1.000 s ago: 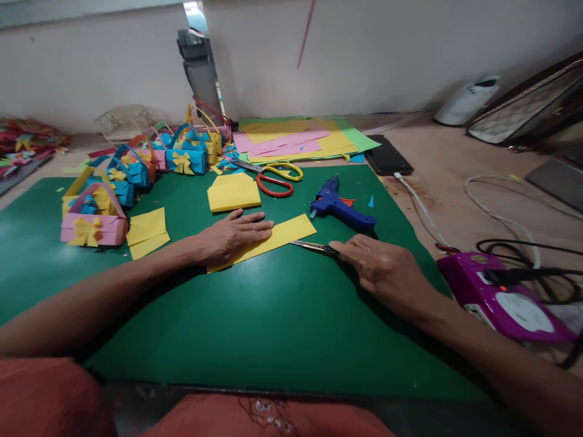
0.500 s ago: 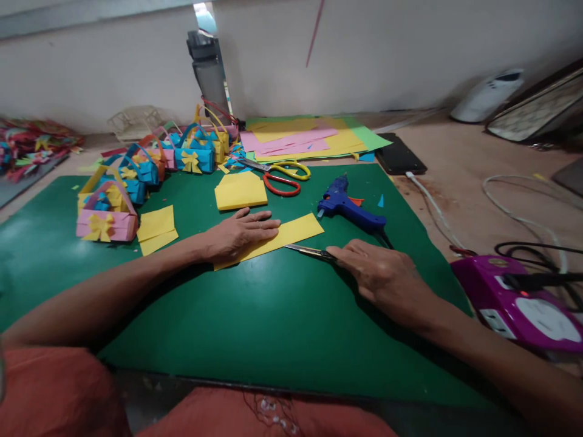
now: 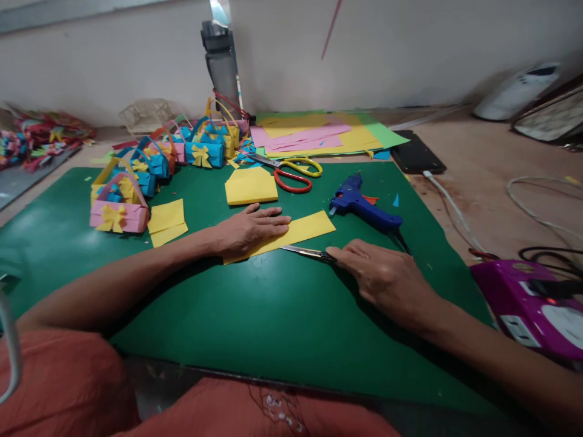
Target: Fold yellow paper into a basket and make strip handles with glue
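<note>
My left hand [image 3: 252, 229] lies flat with fingers stretched over a folded yellow paper strip [image 3: 310, 227], pressing it on the green mat [image 3: 237, 321]. My right hand [image 3: 380, 273] grips a cutter knife [image 3: 310, 252]. Its thin blade points left, with the tip at the strip's near edge below my left fingers. Beyond my left hand sits a stack of yellow paper [image 3: 251, 187] with trimmed corners. Smaller yellow paper pieces [image 3: 167, 220] rest left of it. The left end of the strip is partly under my palm.
Scissors [image 3: 294, 176] with red and yellow handles and a blue glue gun [image 3: 364, 205] lie behind the strip. Several small paper baskets [image 3: 119, 217] stand at the left. Coloured sheets [image 3: 310, 133], a black phone [image 3: 416, 152] and a purple power box [image 3: 505, 297] flank the mat.
The knife and my right hand have slid left along the strip's near edge. My left hand keeps its place on the paper. The whole view has shifted slightly.
</note>
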`<state>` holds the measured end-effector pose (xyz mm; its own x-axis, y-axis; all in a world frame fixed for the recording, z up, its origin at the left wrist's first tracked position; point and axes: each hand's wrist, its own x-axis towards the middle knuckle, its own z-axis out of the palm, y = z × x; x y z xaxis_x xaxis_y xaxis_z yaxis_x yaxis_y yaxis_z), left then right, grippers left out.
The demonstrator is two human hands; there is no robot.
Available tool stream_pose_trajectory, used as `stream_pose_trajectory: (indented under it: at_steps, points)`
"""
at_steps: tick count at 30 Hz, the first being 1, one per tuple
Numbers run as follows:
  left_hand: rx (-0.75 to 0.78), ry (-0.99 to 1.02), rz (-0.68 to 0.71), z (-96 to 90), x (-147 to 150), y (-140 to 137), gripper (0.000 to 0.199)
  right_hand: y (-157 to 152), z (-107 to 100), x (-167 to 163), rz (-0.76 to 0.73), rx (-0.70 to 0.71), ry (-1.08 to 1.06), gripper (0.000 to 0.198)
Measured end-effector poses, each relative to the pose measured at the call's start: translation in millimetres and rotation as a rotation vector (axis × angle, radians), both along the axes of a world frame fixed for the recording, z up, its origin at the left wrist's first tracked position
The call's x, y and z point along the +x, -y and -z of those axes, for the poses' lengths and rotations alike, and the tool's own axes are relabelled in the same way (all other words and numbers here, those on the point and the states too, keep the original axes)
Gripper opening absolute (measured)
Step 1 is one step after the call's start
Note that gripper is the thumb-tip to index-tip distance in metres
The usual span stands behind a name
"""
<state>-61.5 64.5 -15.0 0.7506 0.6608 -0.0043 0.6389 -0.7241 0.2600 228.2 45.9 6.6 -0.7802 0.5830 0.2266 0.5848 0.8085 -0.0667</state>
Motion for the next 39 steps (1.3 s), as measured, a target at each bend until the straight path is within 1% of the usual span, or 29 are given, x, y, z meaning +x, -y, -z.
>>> stream_pose_trajectory:
  at_steps: [6,13,21,26,33,39]
  points:
    - [0.005,-0.013,0.003,-4.0,1.9,0.3,0.048,0.3,2.6,-17.8,-0.057,0.049,-0.017,0.038]
    - [-0.021,-0.038,-0.020,-6.5,3.6,-0.5,0.048,4.1,3.9,-28.5,-0.114,0.090,-0.036,0.034]
    - [-0.006,-0.031,-0.003,-6.4,3.5,-0.8,0.048,7.8,3.3,-42.8,-0.145,0.065,-0.033,0.031]
    - [0.023,-0.041,0.000,-5.9,4.0,-0.2,0.049,10.6,1.8,-49.9,-0.154,0.019,-0.005,0.034]
    - [0.015,-0.050,-0.011,-7.0,4.1,0.1,0.049,17.6,0.7,-62.3,-0.185,0.024,-0.018,0.035]
    - [0.025,-0.036,0.013,-6.7,3.2,-0.3,0.051,31.2,0.7,-76.2,-0.282,-0.016,-0.042,0.033]
